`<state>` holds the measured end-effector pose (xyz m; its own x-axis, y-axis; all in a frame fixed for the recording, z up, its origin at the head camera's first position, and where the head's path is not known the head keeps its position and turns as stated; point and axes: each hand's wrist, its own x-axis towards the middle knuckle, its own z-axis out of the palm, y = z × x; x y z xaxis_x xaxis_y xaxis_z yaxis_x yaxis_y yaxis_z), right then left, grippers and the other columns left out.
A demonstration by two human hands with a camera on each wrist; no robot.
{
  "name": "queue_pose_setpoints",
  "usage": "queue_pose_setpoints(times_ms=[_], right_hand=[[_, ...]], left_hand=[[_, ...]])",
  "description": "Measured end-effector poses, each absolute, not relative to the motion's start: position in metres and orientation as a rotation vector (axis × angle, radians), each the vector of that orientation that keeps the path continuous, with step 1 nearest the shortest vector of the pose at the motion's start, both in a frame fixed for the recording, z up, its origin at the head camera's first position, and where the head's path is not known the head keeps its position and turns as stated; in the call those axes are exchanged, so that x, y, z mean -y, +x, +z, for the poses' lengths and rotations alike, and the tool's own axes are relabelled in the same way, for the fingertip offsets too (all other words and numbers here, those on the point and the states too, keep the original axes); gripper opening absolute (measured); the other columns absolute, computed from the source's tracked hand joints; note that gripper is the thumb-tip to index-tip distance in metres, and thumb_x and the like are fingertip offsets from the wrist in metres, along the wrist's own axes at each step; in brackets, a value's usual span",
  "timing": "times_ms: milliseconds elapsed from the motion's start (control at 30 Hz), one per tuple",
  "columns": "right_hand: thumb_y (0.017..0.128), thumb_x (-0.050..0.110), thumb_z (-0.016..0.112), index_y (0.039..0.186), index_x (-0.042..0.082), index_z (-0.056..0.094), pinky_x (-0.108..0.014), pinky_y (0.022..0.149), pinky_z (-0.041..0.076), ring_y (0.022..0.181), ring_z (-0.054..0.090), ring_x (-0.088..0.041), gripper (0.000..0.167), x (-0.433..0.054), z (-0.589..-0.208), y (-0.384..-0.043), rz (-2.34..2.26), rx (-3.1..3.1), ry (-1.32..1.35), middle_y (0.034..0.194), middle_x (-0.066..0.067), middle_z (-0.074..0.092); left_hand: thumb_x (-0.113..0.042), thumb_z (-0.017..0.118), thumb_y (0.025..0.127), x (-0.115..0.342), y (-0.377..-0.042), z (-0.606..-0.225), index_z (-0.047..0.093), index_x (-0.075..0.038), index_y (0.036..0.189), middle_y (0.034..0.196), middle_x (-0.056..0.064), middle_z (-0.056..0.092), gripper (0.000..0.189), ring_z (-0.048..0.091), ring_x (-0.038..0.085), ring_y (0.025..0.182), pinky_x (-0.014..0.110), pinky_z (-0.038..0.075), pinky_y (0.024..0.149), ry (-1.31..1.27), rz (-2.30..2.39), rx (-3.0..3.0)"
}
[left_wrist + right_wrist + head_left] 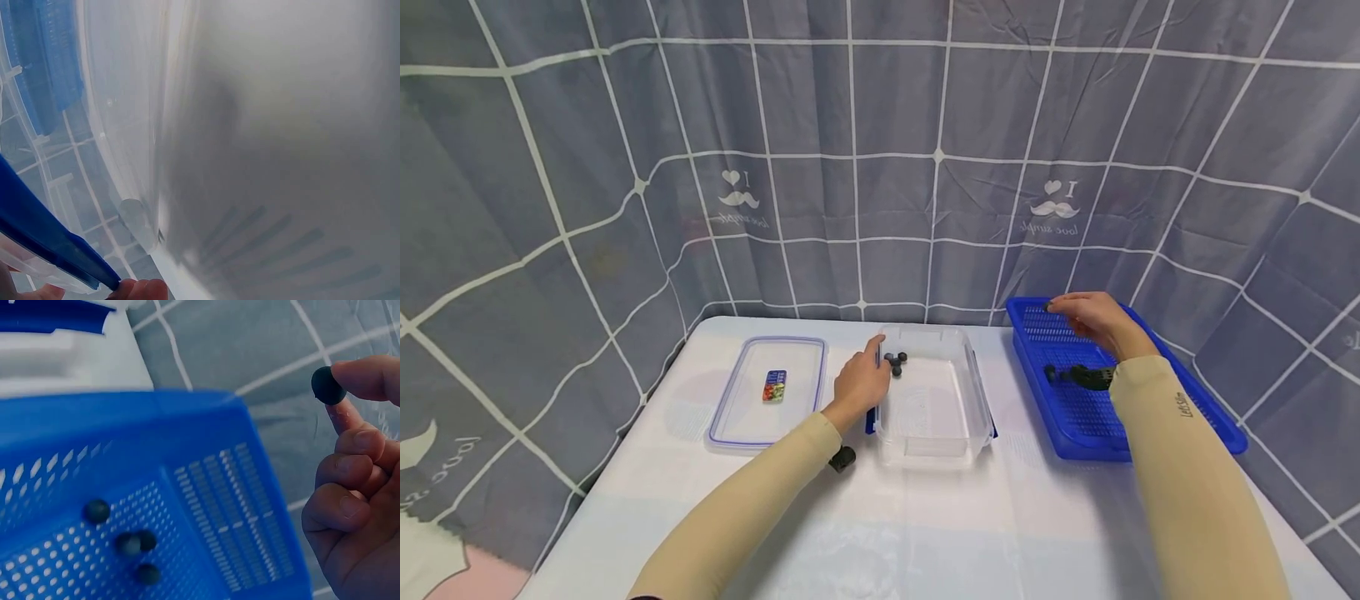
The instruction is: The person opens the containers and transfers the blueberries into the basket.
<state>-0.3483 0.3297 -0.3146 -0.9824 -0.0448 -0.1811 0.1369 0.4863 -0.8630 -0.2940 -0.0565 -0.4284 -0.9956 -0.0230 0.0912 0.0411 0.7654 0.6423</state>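
Observation:
My right hand (1096, 318) is raised over the far part of a blue plastic basket (1075, 448). Between thumb and forefinger it pinches a dark, round blueberry (327, 386), the other fingers curled in. Several more blueberries (97, 511) lie on the basket's perforated floor. My left hand (860, 382) grips the left wall of a clear plastic container (934, 450); in the left wrist view its fingertips touch a blue latch (53, 234). A small cluster of blueberries (897, 371) sits inside the container, near that wall.
Left of the container, a clear lid (737, 425) with a blue seal and a coloured label lies flat on the white table (880, 533). A grey checked curtain (895, 200) hangs behind the table and along both sides.

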Motion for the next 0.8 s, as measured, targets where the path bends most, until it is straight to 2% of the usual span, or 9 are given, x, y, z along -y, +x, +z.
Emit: queue_pose_setpoints(times_ms=[67,133,200,300,367,467,800], right_hand=[[0.098,0.028,0.066,0.143,-0.003,0.049,-0.023,0.063,0.044,0.063,0.045,-0.006,0.057,-0.337,-0.319,-0.348,-1.527,-2.529,0.094,0.091,0.007,0.051],[0.097,0.029,0.068,0.136,0.004,0.056,-0.022,0.065,0.047,0.064,0.047,-0.004,0.048,-0.344,-0.324,-0.346,-1.545,-2.505,0.123,0.088,0.009,0.052],[0.095,0.028,0.070,0.122,0.014,0.066,-0.022,0.066,0.048,0.065,0.049,-0.003,0.030,-0.353,-0.330,-0.345,-1.574,-2.471,0.159,0.088,0.011,0.053],[0.094,0.026,0.071,0.094,0.028,0.069,-0.022,0.064,0.049,0.065,0.050,-0.003,0.003,-0.363,-0.339,-0.343,-1.581,-2.434,0.205,0.084,0.012,0.053],[0.094,0.024,0.071,0.081,0.031,0.067,-0.023,0.061,0.047,0.062,0.048,-0.004,0.015,-0.368,-0.346,-0.343,-1.579,-2.419,0.217,0.077,0.011,0.052],[0.094,0.023,0.069,0.072,0.028,0.064,-0.022,0.058,0.045,0.059,0.046,-0.005,0.024,-0.371,-0.354,-0.343,-1.551,-2.411,0.226,0.068,0.011,0.050],[0.094,0.024,0.067,0.062,0.022,0.054,-0.022,0.052,0.042,0.051,0.043,-0.005,0.035,-0.378,-0.374,-0.339,-1.378,-2.415,0.293,0.059,0.008,0.048]], left_hand=[[-0.035,0.041,0.105,0.056,-0.294,-0.428,0.035,-0.030,0.157,0.124,0.014,0.064,0.052,0.062,0.029,0.092,0.046,0.049,0.071,-0.014,-1.051,2.860],[-0.034,0.041,0.105,0.055,-0.293,-0.428,0.035,-0.030,0.157,0.123,0.014,0.064,0.052,0.062,0.028,0.090,0.045,0.049,0.069,-0.014,-1.053,2.863],[-0.034,0.041,0.105,0.054,-0.292,-0.428,0.035,-0.031,0.157,0.121,0.014,0.064,0.052,0.061,0.027,0.087,0.044,0.048,0.068,-0.019,-1.056,2.870],[-0.033,0.042,0.106,0.053,-0.291,-0.428,0.034,-0.032,0.157,0.118,0.013,0.064,0.052,0.059,0.025,0.081,0.042,0.047,0.066,-0.026,-1.052,2.885],[-0.033,0.042,0.106,0.053,-0.291,-0.427,0.034,-0.033,0.157,0.116,0.013,0.065,0.052,0.058,0.024,0.079,0.041,0.046,0.064,-0.020,-1.050,2.887],[-0.033,0.042,0.105,0.054,-0.291,-0.428,0.034,-0.034,0.157,0.116,0.013,0.065,0.052,0.058,0.024,0.079,0.041,0.046,0.064,0.000,-1.031,2.887],[-0.034,0.042,0.105,0.057,-0.292,-0.428,0.035,-0.031,0.157,0.121,0.014,0.064,0.052,0.062,0.028,0.089,0.046,0.049,0.071,0.000,-1.050,2.859]])
